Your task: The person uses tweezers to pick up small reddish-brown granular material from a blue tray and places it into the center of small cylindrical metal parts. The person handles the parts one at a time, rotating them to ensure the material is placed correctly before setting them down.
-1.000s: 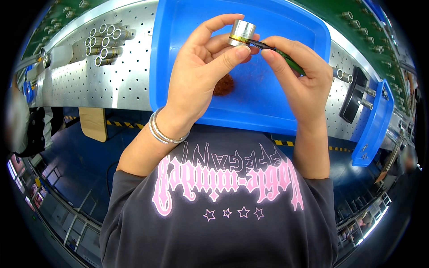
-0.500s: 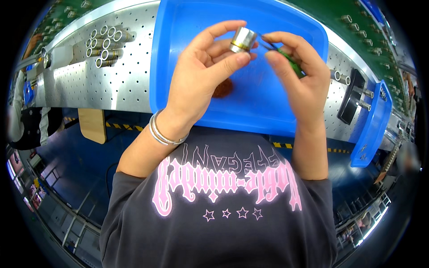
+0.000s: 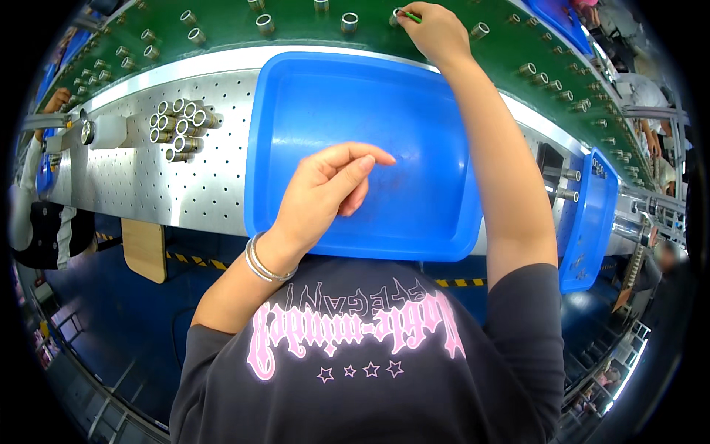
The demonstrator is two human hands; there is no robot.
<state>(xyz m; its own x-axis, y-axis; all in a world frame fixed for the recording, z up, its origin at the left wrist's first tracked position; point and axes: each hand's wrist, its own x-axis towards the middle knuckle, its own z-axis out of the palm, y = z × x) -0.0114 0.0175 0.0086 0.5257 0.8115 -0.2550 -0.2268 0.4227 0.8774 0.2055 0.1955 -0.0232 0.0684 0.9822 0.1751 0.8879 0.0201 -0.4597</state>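
Note:
My left hand (image 3: 325,189) hovers over the blue tray (image 3: 254,148). Its index finger and thumb stretch forward, the other fingers curl loosely, and it holds nothing. Reaching far forward, my right hand (image 3: 438,35) is over the green belt (image 3: 414,46) with its fingers closed round a slim green-handled tool (image 3: 411,16). At its fingertips stands a short metal sleeve (image 3: 395,19). The fingers partly cover this sleeve, so I cannot tell whether they still grip it.
More metal sleeves (image 3: 350,22) stand spaced along the belt. A cluster of sleeves (image 3: 183,126) lies on the perforated metal table (image 3: 222,177) at the left. To the right are a black holder (image 3: 547,164), two sleeves (image 3: 568,196) and a narrow blue tray (image 3: 584,244). Other people work at both sides.
The metal sleeve has left my left hand. My right hand has moved forward from above the tray to the belt with the tool. My left hand has lowered; the brown patch beneath it no longer shows.

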